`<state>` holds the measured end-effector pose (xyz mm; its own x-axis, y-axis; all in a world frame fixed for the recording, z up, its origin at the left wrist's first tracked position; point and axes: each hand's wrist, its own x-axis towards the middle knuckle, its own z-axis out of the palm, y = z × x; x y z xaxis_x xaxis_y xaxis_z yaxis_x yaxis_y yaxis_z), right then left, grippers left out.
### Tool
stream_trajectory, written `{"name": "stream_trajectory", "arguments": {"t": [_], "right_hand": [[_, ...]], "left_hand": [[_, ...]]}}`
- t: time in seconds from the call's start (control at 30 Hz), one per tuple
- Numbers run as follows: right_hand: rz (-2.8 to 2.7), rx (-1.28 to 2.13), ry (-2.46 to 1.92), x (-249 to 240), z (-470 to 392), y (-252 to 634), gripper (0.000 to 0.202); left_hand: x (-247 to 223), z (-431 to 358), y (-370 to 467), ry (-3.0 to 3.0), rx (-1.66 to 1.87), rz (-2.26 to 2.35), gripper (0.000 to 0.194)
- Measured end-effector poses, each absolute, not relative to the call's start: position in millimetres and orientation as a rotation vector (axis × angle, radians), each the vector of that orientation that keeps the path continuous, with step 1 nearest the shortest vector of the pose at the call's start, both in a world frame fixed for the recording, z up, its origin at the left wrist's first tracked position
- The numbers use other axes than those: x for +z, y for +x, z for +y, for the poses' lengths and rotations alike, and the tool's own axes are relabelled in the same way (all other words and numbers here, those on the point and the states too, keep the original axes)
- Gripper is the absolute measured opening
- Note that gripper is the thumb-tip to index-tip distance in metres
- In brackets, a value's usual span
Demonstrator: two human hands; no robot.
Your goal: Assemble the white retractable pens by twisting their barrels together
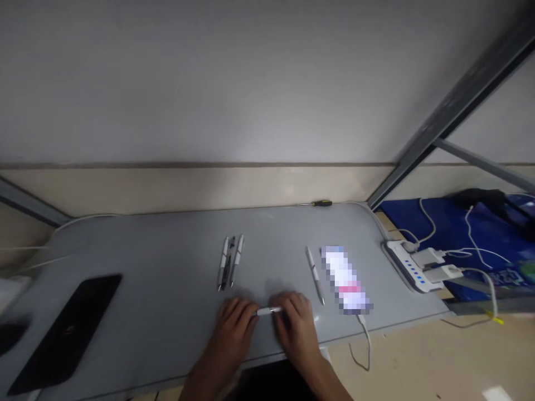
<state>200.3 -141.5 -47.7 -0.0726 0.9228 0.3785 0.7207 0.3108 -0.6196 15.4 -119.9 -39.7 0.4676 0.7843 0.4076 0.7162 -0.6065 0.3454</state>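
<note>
Near the front edge of the rectangular grey table, the left hand and right hand pinch opposite ends of a slim white plastic-looking pen; slackening either could let it roll off.

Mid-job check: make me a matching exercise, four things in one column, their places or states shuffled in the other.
Things:
1. Left hand and right hand
2. Three pens
3. Screwdriver
4. Power strip

Places or states:
A. At the far edge of the grey tabletop
B. Holding a white pen between them
C. White, with plugs in it
D. Side by side, the middle one dark

Pairs: 1-B; 2-D; 3-A; 4-C
</note>
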Motion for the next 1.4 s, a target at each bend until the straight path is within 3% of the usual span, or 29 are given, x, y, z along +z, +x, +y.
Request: {"name": "stream_trajectory", "arguments": {"t": [0.1,0.23,0.4,0.5,0.57,0.73,0.87,0.97,1.1,1.2,1.4], "right_hand": [[-1.869,0.416,-1.437,-41.7,-140.7,200.2,0.019],[-1.897,0.810,-1.305,-18.9,-132.9,203.6,0.027],[-1.801,1.159,-1.230,13.0,-108.0,213.8,0.012],[-1.783,1.678,-1.137,19.1,-86.2,218.9,0.003],[-1.675,2.192,-1.192,19.3,-71.8,221.0,0.012],[-1.554,2.354,-1.231,23.0,-47.3,223.6,0.034],[-1.837,2.051,-1.372,29.4,-39.6,220.6,0.028],[-2.191,1.346,-1.526,30.4,-37.5,213.6,0.020],[-2.458,0.620,-1.814,29.1,-34.1,204.6,0.031],[-2.500,0.400,-1.899,29.4,-25.2,203.6,0.030],[-2.488,0.273,-1.903,23.4,-0.7,206.2,0.030]], "left_hand": [[-38.2,-115.8,14.3,2.683,0.784,1.329,0.022],[-29.9,-110.4,11.0,2.785,0.670,1.278,0.026],[-11.3,-100.3,8.0,2.925,0.703,1.150,0.043],[-0.4,-90.9,10.8,3.006,0.687,1.063,0.036],[5.1,-83.4,14.0,3.045,0.694,1.023,0.027],[12.5,-62.6,21.6,3.071,0.625,1.029,0.012],[13.8,-47.5,28.7,3.034,0.543,1.049,0.018],[12.7,-36.7,34.8,2.938,0.595,1.151,0.023],[12.0,-21.0,40.9,2.804,0.554,1.208,0.025],[12.3,-9.1,44.3,2.704,0.499,1.291,0.024],[4.2,15.1,50.6,2.568,0.410,1.479,0.028]]}}
